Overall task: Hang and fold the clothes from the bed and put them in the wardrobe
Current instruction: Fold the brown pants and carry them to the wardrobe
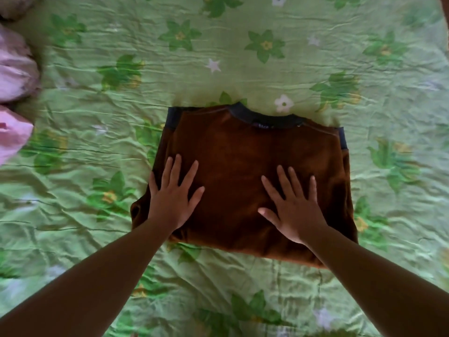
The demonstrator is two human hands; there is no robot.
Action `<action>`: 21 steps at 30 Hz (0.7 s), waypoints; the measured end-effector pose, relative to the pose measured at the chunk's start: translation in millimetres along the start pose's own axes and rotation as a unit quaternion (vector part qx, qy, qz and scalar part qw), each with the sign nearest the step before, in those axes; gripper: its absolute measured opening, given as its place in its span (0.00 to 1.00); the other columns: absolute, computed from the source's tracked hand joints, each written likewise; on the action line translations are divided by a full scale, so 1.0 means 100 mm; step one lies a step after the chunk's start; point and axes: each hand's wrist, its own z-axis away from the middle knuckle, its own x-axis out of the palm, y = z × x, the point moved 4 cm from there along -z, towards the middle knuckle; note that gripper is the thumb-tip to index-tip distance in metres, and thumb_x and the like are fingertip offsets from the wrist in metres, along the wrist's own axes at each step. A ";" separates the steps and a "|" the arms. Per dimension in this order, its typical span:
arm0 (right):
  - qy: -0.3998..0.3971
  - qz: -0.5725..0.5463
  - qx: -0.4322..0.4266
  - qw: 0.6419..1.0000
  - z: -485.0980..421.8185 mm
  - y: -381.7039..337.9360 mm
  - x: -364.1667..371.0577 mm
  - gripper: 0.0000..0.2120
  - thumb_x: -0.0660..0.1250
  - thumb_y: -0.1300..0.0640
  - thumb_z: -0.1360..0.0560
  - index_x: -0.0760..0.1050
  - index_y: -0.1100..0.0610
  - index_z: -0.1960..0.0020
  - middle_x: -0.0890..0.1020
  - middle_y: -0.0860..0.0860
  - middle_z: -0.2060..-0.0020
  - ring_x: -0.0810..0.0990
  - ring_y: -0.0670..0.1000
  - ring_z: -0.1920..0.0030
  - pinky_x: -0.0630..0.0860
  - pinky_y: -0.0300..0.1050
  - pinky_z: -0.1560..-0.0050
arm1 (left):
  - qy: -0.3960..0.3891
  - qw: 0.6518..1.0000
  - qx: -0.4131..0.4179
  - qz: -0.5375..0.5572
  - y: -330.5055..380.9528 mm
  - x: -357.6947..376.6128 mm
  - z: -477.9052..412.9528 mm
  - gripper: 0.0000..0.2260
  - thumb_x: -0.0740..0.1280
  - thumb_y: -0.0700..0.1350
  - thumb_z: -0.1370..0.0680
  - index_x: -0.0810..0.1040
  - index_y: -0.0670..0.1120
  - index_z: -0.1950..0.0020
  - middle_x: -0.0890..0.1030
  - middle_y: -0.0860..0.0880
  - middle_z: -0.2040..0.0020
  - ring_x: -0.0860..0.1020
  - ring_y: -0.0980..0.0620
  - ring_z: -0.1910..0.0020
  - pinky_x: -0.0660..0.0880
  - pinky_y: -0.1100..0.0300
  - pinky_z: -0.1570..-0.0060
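A brown shirt (245, 152) with a dark navy collar and cuffs lies folded into a rough rectangle in the middle of the bed (218, 52), collar at the far side. My left hand (173, 198) lies flat on its near left part, fingers spread and straight. On the near right part my right hand (294, 205) presses flat as well, fingers spread. Neither hand grips the cloth. The shirt's near left corner bulges a little past my left wrist.
The bed is covered by a wrinkled green sheet with flower and star prints. Pink bundled cloth or pillows (14, 76) lie along the left edge. No wardrobe or hangers are in view.
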 end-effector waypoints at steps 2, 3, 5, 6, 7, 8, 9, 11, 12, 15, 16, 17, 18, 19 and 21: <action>-0.055 0.020 0.009 0.998 -0.08 -0.05 -0.03 0.38 0.34 0.24 0.25 0.34 0.39 0.20 0.38 0.55 0.19 0.37 0.60 0.20 0.38 0.74 0.27 | -0.018 0.999 -0.002 0.037 -0.03 -0.02 -0.03 0.30 0.47 0.68 0.20 0.45 0.63 0.20 0.47 0.48 0.18 0.43 0.47 0.19 0.54 0.30 0.28; -0.051 0.025 0.024 0.998 -0.15 -0.10 -0.11 0.37 0.37 0.25 0.24 0.43 0.41 0.20 0.47 0.58 0.19 0.45 0.63 0.20 0.42 0.72 0.27 | -0.024 0.998 -0.004 0.053 -0.06 -0.04 -0.05 0.30 0.48 0.68 0.20 0.45 0.63 0.20 0.46 0.49 0.18 0.43 0.48 0.19 0.54 0.32 0.27; 0.009 0.049 0.022 0.999 -0.34 -0.28 -0.43 0.31 0.48 0.30 0.22 0.61 0.46 0.26 0.66 0.61 0.27 0.64 0.64 0.27 0.58 0.69 0.28 | -0.025 0.997 -0.011 0.070 -0.14 -0.10 -0.04 0.31 0.49 0.68 0.20 0.45 0.62 0.20 0.46 0.48 0.18 0.45 0.46 0.19 0.56 0.36 0.26; 0.029 0.057 0.000 0.998 -0.46 -0.41 -0.58 0.27 0.53 0.34 0.21 0.63 0.48 0.28 0.69 0.60 0.31 0.69 0.63 0.31 0.65 0.66 0.31 | -0.019 0.997 -0.022 0.069 -0.20 -0.13 -0.01 0.31 0.49 0.68 0.20 0.46 0.60 0.19 0.47 0.46 0.18 0.49 0.44 0.20 0.58 0.38 0.26; 0.032 0.060 -0.034 0.997 -0.62 -0.55 -0.70 0.25 0.57 0.39 0.21 0.62 0.49 0.28 0.69 0.59 0.31 0.70 0.63 0.33 0.70 0.63 0.34 | -0.014 0.997 -0.040 0.066 -0.27 -0.15 0.04 0.32 0.49 0.68 0.20 0.46 0.60 0.19 0.49 0.43 0.19 0.53 0.41 0.21 0.61 0.40 0.27; 0.022 0.067 -0.073 0.995 -0.78 -0.71 -0.81 0.27 0.62 0.43 0.21 0.59 0.49 0.26 0.67 0.59 0.31 0.69 0.63 0.33 0.72 0.62 0.36 | -0.012 0.996 -0.059 0.062 -0.35 -0.18 0.09 0.33 0.49 0.69 0.21 0.46 0.59 0.19 0.52 0.41 0.20 0.59 0.39 0.23 0.64 0.41 0.30; 0.014 0.080 -0.108 0.991 -0.95 -0.88 -0.91 0.30 0.65 0.47 0.22 0.57 0.48 0.25 0.64 0.59 0.29 0.68 0.63 0.32 0.72 0.61 0.37 | -0.013 0.995 -0.075 0.058 -0.41 -0.21 0.14 0.34 0.50 0.69 0.21 0.46 0.58 0.19 0.57 0.40 0.22 0.63 0.38 0.26 0.68 0.42 0.33; 0.021 0.120 -0.160 0.980 -1.31 -1.26 -1.09 0.40 0.71 0.54 0.26 0.52 0.46 0.22 0.58 0.60 0.25 0.63 0.64 0.28 0.70 0.61 0.34 | -0.023 0.992 -0.101 0.073 -0.51 -0.23 0.20 0.38 0.55 0.71 0.23 0.46 0.56 0.19 0.63 0.41 0.27 0.68 0.40 0.31 0.73 0.44 0.40; 0.025 0.139 -0.181 0.973 -1.48 -1.47 -1.16 0.44 0.72 0.56 0.27 0.49 0.45 0.20 0.54 0.59 0.22 0.58 0.64 0.24 0.67 0.62 0.31 | -0.031 0.986 -0.123 0.106 -0.57 -0.22 0.21 0.41 0.58 0.71 0.25 0.47 0.55 0.19 0.65 0.42 0.29 0.68 0.41 0.33 0.74 0.44 0.41; 0.019 0.218 -0.254 0.942 -1.86 -2.03 -1.23 0.44 0.70 0.57 0.24 0.46 0.41 0.19 0.40 0.53 0.19 0.39 0.61 0.20 0.48 0.68 0.24 | -0.066 0.954 -0.194 0.221 -0.78 -0.14 0.21 0.43 0.66 0.72 0.30 0.58 0.50 0.24 0.71 0.43 0.33 0.73 0.41 0.35 0.75 0.45 0.41; 0.015 0.257 -0.274 0.927 -1.93 -2.17 -1.22 0.40 0.68 0.56 0.23 0.49 0.41 0.19 0.40 0.53 0.19 0.37 0.60 0.20 0.43 0.70 0.24 | -0.074 0.946 -0.200 0.245 -0.84 -0.11 0.21 0.41 0.68 0.72 0.31 0.62 0.50 0.27 0.73 0.45 0.36 0.75 0.43 0.37 0.76 0.46 0.43; 0.009 0.296 -0.288 0.911 -1.97 -2.28 -1.21 0.36 0.66 0.54 0.22 0.53 0.42 0.20 0.44 0.53 0.18 0.37 0.59 0.20 0.40 0.71 0.26 | -0.081 0.939 -0.200 0.269 -0.88 -0.10 0.21 0.38 0.70 0.71 0.32 0.65 0.51 0.31 0.76 0.47 0.39 0.78 0.44 0.41 0.77 0.48 0.45; 0.004 0.327 -0.296 0.897 -1.99 -2.36 -1.21 0.32 0.66 0.53 0.22 0.58 0.45 0.21 0.51 0.53 0.18 0.41 0.58 0.19 0.39 0.73 0.27 | -0.085 0.930 -0.201 0.294 -0.92 -0.10 0.22 0.35 0.72 0.69 0.33 0.67 0.52 0.35 0.78 0.48 0.42 0.79 0.45 0.44 0.78 0.50 0.47; -0.002 0.349 -0.296 0.889 -1.99 -2.42 -1.22 0.30 0.66 0.53 0.22 0.62 0.47 0.22 0.59 0.53 0.20 0.48 0.57 0.19 0.38 0.74 0.28 | -0.092 0.922 -0.202 0.318 -0.96 -0.10 0.25 0.33 0.73 0.68 0.34 0.68 0.52 0.37 0.80 0.50 0.45 0.80 0.47 0.47 0.78 0.51 0.49; -0.007 0.356 -0.287 0.889 -1.94 -2.43 -1.29 0.26 0.67 0.56 0.24 0.68 0.50 0.26 0.75 0.52 0.31 0.67 0.56 0.26 0.38 0.74 0.28 | -0.114 0.905 -0.203 0.355 -0.99 -0.11 0.29 0.30 0.76 0.63 0.33 0.69 0.53 0.39 0.80 0.51 0.47 0.80 0.49 0.51 0.79 0.53 0.51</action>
